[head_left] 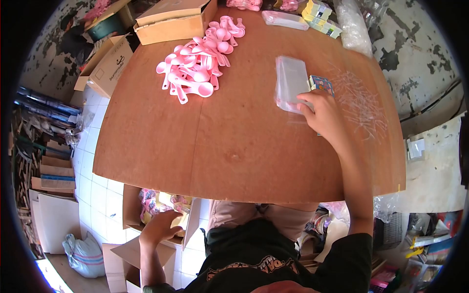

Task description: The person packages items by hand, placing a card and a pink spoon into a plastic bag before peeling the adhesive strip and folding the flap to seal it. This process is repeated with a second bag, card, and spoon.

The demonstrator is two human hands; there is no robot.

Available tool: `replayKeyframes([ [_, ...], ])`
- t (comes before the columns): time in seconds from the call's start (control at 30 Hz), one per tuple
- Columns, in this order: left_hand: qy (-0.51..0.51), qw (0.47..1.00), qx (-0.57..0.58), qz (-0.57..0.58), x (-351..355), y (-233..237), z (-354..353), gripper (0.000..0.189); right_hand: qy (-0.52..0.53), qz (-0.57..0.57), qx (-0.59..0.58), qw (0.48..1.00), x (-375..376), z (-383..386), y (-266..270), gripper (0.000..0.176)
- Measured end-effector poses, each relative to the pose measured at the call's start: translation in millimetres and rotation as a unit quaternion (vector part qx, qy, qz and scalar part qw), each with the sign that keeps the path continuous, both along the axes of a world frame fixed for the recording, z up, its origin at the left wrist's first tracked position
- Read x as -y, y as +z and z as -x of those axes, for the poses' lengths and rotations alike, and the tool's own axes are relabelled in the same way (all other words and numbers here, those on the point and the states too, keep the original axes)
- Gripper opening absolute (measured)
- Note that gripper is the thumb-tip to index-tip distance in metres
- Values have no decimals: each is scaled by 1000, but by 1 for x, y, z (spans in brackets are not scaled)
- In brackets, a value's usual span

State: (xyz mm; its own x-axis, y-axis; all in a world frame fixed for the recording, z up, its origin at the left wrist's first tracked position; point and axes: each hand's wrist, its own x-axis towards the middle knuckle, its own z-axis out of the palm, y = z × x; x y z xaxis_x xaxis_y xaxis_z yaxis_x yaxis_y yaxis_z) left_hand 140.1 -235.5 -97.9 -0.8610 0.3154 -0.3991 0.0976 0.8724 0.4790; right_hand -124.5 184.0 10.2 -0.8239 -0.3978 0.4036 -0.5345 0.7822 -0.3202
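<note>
A stack of clear plastic bags (pixel 290 80) lies flat on the right half of the wooden table. My right hand (pixel 320 111) reaches to its lower right corner, with thumb and index finger pinched at a bag's edge. Partly under that hand is a small pile of printed cards (pixel 320 84). Low at the left, below the table edge, my left hand (pixel 159 228) is empty, its thumb and fingers apart. It hovers at an open cardboard box (pixel 131 207) that holds pink and yellow packed items (pixel 159 201).
Pink plastic spoons (pixel 198 61) lie heaped toward the table's back left, near a closed carton (pixel 171 24). Thin clear strips (pixel 361 102) are scattered at the right. A yellow holder (pixel 320 17) and a plastic roll (pixel 352 27) line the back edge. A person (pixel 75 41) is at far left.
</note>
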Motion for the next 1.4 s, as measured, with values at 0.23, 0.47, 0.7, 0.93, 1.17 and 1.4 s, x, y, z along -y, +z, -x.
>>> replayKeyframes([
  [0.23, -172, 936, 180, -250, -25, 61, 52, 24, -81, -6, 41, 996, 2, 11, -8, 10],
  [0.47, -227, 794, 133, -548, -63, 107, 110, 27, -15, 33, -100, 994, 17, 4, -14, 6],
  [0.7, 69, 798, 156, -579, -125, 108, 192, 49, -2, 38, -152, 988, 26, -8, -22, 6],
  [0.93, 128, 834, 92, -529, -185, 74, 242, 64, 1, 70, -154, 986, 23, -7, -27, 11],
  [1.17, 94, 768, 199, -602, -215, 75, 259, 68, 33, 73, -188, 979, 23, -11, -24, 17],
  [1.4, 57, 736, 171, -652, -226, 67, 254, 63, 77, 156, -134, 976, 23, -13, -27, 15],
])
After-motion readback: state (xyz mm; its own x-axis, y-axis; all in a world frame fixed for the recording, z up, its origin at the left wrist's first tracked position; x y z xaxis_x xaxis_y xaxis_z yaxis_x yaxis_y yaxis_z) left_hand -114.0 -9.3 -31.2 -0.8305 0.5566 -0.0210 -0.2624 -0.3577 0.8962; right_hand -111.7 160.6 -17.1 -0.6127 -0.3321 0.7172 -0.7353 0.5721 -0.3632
